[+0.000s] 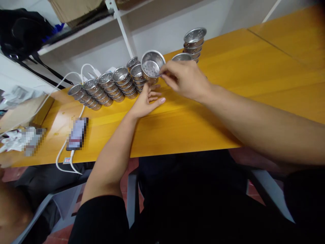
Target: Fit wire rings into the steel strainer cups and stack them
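My right hand point(184, 78) pinches the rim of a perforated steel strainer cup point(152, 65) and holds it tilted above the yellow table point(193, 125). Just below it, my left hand point(147, 101) lies on the table with fingers stretched out, its fingertips near the stacks. Several stacks of the same steel cups point(106, 88) stand in a row to the left of the held cup. Another stack point(194, 43) rises behind my right hand, with a single cup point(181, 57) beside it.
A phone point(77, 133) lies on the table at the left with a white cable point(63, 152) running past it. Crumpled paper point(17, 140) sits at the far left. A white shelf point(83, 32) with a black bag point(20, 32) stands behind the table.
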`<state>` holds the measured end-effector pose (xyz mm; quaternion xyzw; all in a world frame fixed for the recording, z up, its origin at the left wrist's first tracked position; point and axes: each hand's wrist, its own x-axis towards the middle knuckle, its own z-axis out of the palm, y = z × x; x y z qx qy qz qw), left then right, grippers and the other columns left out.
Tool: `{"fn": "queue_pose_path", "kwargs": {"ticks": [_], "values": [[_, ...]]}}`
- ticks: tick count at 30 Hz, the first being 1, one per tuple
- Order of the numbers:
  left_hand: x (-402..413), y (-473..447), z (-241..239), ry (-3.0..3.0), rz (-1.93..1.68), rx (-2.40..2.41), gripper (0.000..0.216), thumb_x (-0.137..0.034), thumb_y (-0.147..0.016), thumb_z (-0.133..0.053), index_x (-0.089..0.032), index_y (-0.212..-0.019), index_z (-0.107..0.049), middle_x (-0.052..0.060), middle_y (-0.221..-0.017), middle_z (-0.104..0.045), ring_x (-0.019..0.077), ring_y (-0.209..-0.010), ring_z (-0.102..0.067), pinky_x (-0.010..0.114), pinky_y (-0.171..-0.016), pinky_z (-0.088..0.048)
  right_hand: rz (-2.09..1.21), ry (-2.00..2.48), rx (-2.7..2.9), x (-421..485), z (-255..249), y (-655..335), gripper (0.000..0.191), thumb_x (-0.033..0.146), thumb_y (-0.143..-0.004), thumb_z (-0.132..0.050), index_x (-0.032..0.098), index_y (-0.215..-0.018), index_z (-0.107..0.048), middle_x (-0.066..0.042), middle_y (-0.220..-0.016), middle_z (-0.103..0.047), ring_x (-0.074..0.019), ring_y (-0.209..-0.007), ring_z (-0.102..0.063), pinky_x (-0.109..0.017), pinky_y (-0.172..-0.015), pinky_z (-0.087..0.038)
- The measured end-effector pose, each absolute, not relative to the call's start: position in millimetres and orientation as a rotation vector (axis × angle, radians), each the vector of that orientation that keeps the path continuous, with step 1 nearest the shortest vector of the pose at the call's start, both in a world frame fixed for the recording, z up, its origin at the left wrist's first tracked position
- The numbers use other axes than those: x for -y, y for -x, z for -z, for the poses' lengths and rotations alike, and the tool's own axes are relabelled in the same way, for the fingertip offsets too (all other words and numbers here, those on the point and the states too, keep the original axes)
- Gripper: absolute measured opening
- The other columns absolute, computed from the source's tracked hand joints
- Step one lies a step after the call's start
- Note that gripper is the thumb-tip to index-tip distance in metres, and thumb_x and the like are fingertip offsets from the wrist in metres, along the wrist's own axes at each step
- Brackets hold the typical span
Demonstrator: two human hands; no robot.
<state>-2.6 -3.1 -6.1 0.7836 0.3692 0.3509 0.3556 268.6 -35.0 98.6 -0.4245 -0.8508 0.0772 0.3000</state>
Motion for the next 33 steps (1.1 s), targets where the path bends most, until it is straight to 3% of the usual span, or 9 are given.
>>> {"fn": "queue_pose_path", "kwargs": {"ticks": [3,7,11,15,21,24,27,30,33], "values": [[-3,0,10,-2.076,-1.042,-0.943,0.106,-0.072,-0.11,-0.096,-0.051,-0.193,-0.033,0.016,-0.199,-0.056,0.0368,-0.17,-0.079,0.061,-0.133,-0.074,-0.44,1.098,2.197,42,-73,-278,0.027,0.047,-0.127,-0.073,0.031,-0.145,-0.085,-0.01,-0.125,-0.089,-0.0371,-0.118,-0.085,-0.053,-0.116,-0.068],[-10,3,11,-2.093,-1.101,-0.891,0.098,-0.087,-0.106,-0.093,-0.043,-0.183,-0.05,0.013,-0.182,-0.067,0.0409,-0.178,-0.071,0.068,-0.144,-0.066,-0.7,0.962,2.104,41,-49,-278,0.04,0.068,-0.118,-0.085,0.03,-0.13,-0.085,-0.004,-0.092,-0.074,-0.0311,-0.09,-0.074,-0.048,-0.095,-0.067],[-12,8,8,-2.061,-1.068,-0.94,0.102,-0.1,-0.096,-0.095,-0.04,-0.171,-0.062,0.012,-0.171,-0.074,0.0403,-0.17,-0.076,0.069,-0.146,-0.065,-0.777,0.857,2.119,36,-45,-282,0.041,0.066,-0.112,-0.085,0.029,-0.13,-0.086,0.001,-0.081,-0.061,-0.0263,-0.078,-0.062,-0.043,-0.083,-0.06],[-11,9,3,-2.067,-1.067,-0.914,0.104,-0.11,-0.094,-0.087,-0.038,-0.166,-0.067,0.012,-0.166,-0.076,0.0407,-0.168,-0.076,0.067,-0.144,-0.065,-0.741,0.844,2.208,33,-46,-287,0.035,0.049,-0.106,-0.081,0.028,-0.134,-0.086,0.001,-0.082,-0.066,-0.0245,-0.076,-0.061,-0.04,-0.082,-0.056],[-5,8,-3,-2.058,-1.008,-0.925,0.104,-0.112,-0.094,-0.082,-0.037,-0.166,-0.07,0.012,-0.153,-0.081,0.0403,-0.156,-0.08,0.068,-0.135,-0.067,-0.789,0.833,2.326,34,-44,-284,0.012,0.036,-0.104,-0.08,0.026,-0.109,-0.076,-0.001,-0.088,-0.072,-0.0257,-0.081,-0.065,-0.04,-0.085,-0.056],[-3,8,-7,-2.047,-1.015,-0.917,0.103,-0.113,-0.094,-0.081,-0.038,-0.165,-0.069,0.011,-0.154,-0.082,0.0375,-0.151,-0.082,0.064,-0.132,-0.069,-0.746,0.831,2.291,34,-45,-282,0.018,0.043,-0.11,-0.081,0.025,-0.11,-0.077,-0.006,-0.103,-0.075,-0.0284,-0.092,-0.069,-0.043,-0.093,-0.061],[-1,10,-12,-2.047,-1.023,-0.89,0.102,-0.111,-0.092,-0.085,-0.038,-0.162,-0.071,0.01,-0.153,-0.083,0.0361,-0.145,-0.084,0.063,-0.13,-0.07,-0.7,0.842,2.21,35,-47,-281,0.037,0.062,-0.115,-0.085,0.026,-0.114,-0.079,-0.011,-0.12,-0.078,-0.0322,-0.105,-0.073,-0.048,-0.1,-0.065],[0,12,-14,-2.069,-1.01,-0.89,0.102,-0.11,-0.091,-0.088,-0.037,-0.161,-0.073,0.01,-0.151,-0.085,0.0361,-0.142,-0.085,0.063,-0.129,-0.071,-0.734,0.866,2.136,33,-46,-279,0.054,0.083,-0.112,-0.09,0.029,-0.114,-0.081,-0.011,-0.12,-0.08,-0.0357,-0.112,-0.074,-0.054,-0.105,-0.069],[0,14,-14,-2.089,-0.981,-0.899,0.105,-0.11,-0.09,-0.089,-0.039,-0.164,-0.071,0.01,-0.149,-0.084,0.0362,-0.143,-0.085,0.061,-0.127,-0.072,-0.812,0.846,2.072,29,-42,-276,0.062,0.09,-0.106,-0.095,0.03,-0.109,-0.079,-0.01,-0.115,-0.081,-0.0359,-0.111,-0.076,-0.055,-0.107,-0.071]]}}
